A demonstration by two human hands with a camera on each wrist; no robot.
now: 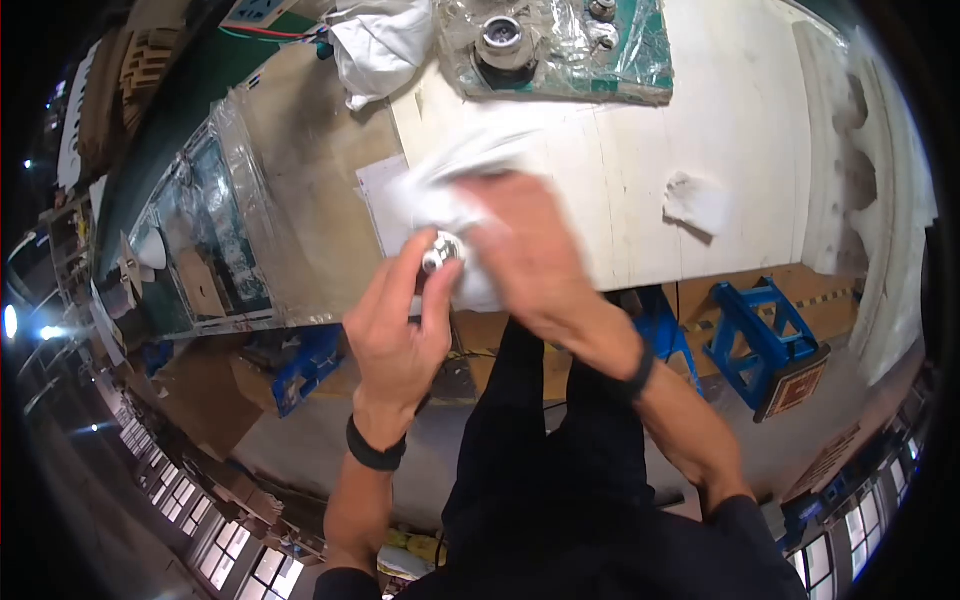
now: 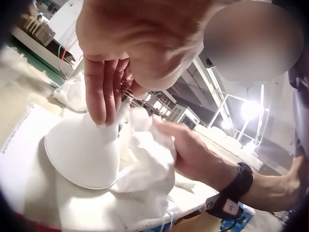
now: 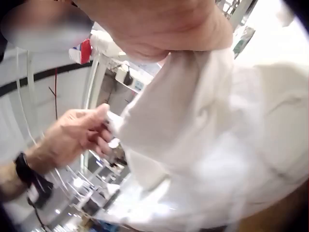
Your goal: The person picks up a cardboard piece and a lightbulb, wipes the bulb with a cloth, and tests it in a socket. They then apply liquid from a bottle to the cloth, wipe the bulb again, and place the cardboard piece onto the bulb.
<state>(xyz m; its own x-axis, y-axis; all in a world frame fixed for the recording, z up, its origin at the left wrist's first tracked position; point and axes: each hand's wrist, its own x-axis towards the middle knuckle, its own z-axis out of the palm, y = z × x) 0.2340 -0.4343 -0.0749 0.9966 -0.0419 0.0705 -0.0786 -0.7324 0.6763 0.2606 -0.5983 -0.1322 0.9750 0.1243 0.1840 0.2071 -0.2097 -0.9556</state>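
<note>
The left hand (image 1: 400,310) grips a shiny metal fitting (image 1: 440,252) between thumb and fingers above the near table edge. In the left wrist view, the left hand's fingers (image 2: 104,92) lie at the narrow neck of a smooth white cone-shaped piece (image 2: 79,150), wide end down. A white cloth (image 2: 149,164) is bunched against that piece, held by the right hand (image 2: 195,152). Motion blurs the right hand (image 1: 530,250) in the head view. Cloth (image 3: 169,106) hangs from the right hand (image 3: 169,29) in the right wrist view, hiding its fingertips.
A plastic-wrapped green board (image 1: 640,60) with round metal fittings stands at the table's far side, beside a white cloth bundle (image 1: 380,45). A crumpled white piece (image 1: 700,205) lies to the right. Under the table edge are blue stools (image 1: 765,335). Plastic-covered panels (image 1: 215,220) lie left.
</note>
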